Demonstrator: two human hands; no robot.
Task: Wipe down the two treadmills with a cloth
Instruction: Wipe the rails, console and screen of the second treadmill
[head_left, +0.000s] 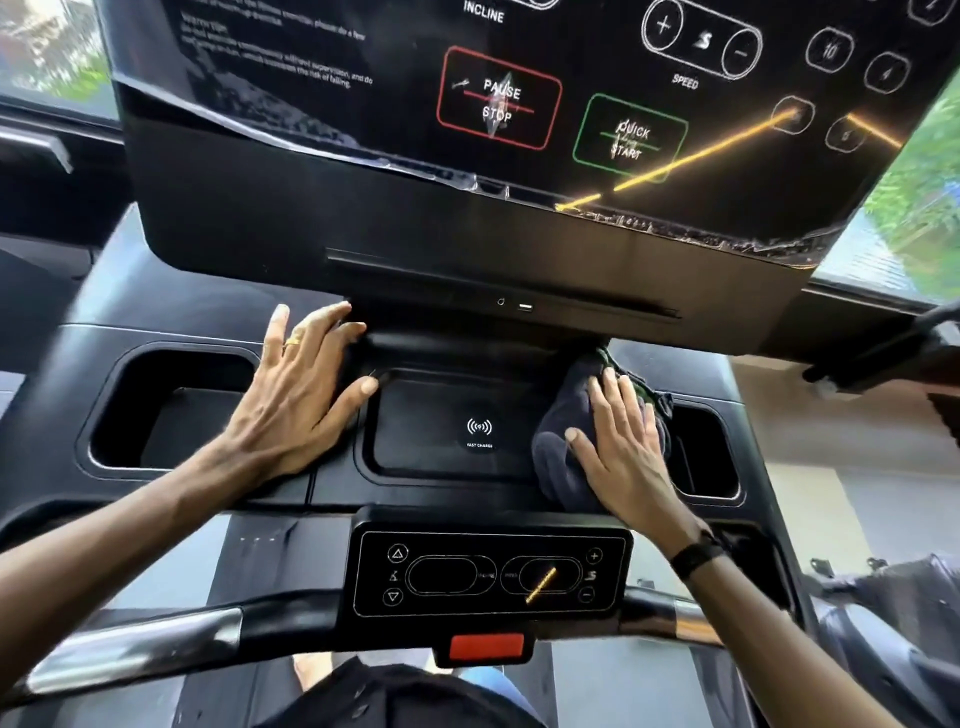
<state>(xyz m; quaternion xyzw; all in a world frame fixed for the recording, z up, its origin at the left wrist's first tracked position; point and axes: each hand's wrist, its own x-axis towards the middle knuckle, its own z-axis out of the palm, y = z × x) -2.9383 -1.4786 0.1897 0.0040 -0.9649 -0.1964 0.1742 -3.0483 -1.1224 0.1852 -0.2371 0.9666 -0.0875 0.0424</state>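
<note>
I stand at a black treadmill console (291, 218) with its tilted touch panel (519, 104) above. A dark cloth (563, 447) lies bunched on the right side of the phone charging tray (447, 452). My right hand (623, 452) presses flat on the cloth with straight fingers. To the left of the tray, my left hand (301, 384) rests with spread fingers on the console surface, fingertips at the base of the panel.
Recessed cup holders sit to the left (171, 415) and right (711, 447) of the tray. Below is a small control pad (488, 571), a red safety key (485, 647) and the handlebar (156, 644). Peeling film hangs at the panel's lower edge (675, 228).
</note>
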